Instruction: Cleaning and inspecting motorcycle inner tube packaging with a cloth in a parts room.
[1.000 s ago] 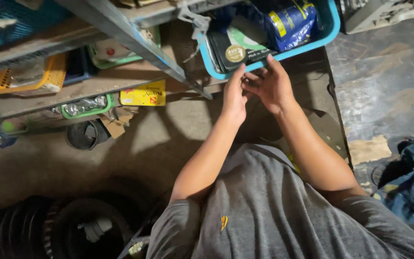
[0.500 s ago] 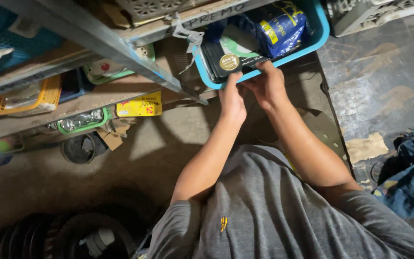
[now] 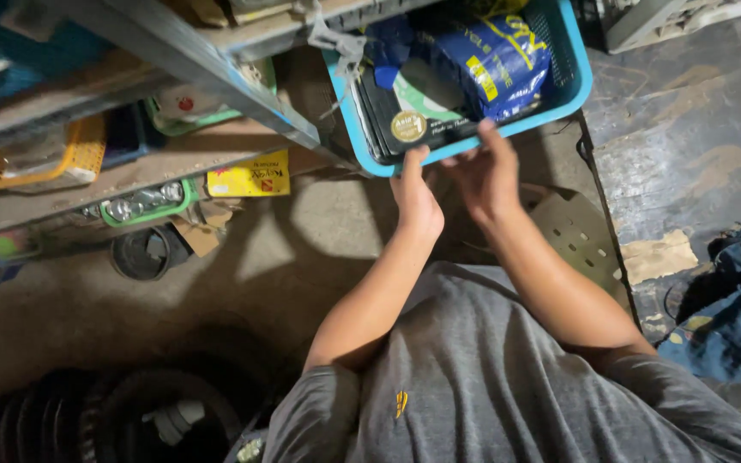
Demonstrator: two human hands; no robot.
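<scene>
A: Where are the 2 hands?

B: Both are up at the near rim of the blue basket [image 3: 578, 81] on the shelf. The left hand [image 3: 415, 193] has its fingers on the rim beside a flat black packet [image 3: 409, 120] with a round gold sticker. The right hand [image 3: 484, 167] is spread, fingertips on the rim; neither hand is closed around anything I can make out.

A: What else is in the basket?

B: A blue pouch [image 3: 495, 60], behind the packet.

A: Which step is this?

B: Steadying or drawing the basket, I judge. Next needs a firm 2-handed grip on the rim, keeping it level.
</scene>
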